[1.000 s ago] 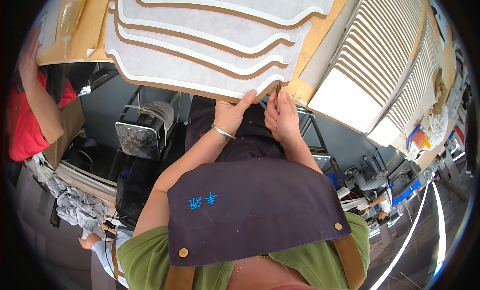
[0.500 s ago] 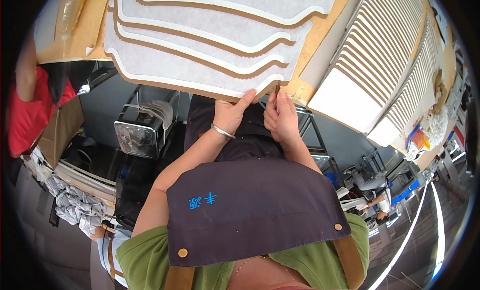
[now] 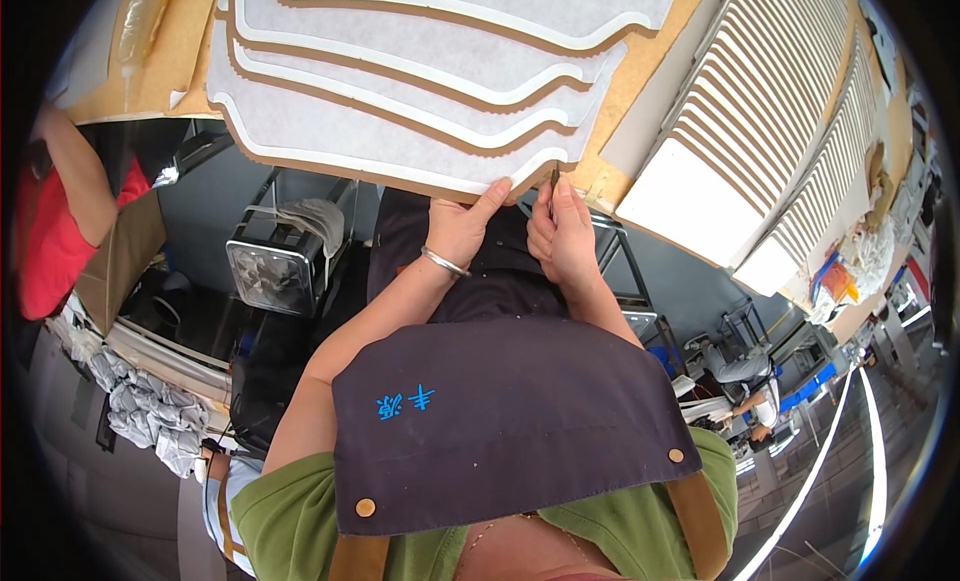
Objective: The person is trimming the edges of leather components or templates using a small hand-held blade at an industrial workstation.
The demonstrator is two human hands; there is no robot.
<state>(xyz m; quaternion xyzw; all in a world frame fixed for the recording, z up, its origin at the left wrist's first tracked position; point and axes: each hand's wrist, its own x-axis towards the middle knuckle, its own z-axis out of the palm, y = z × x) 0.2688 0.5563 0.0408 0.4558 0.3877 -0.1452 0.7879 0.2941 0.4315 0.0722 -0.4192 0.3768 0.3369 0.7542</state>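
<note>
Left hand [image 3: 460, 231]: pinching the front white-and-brown strip [image 3: 380, 171] beside its bend, fingers partly hidden. Right hand [image 3: 568, 241]: gripping a slim dark tool [image 3: 555, 179] near the strip's right end. Strip: lying along the pale sheet's [image 3: 300, 131] near edge. Handling: close thumb pressure is probably preventing slips.

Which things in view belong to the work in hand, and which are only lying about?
Apparently in use:
nearest pale sheet with curved brown edge, held by left hand
thin dark tool, in right hand

Apparently lying about:
crumpled grey fabric heap
translucent yellowish plastic bottle
</note>
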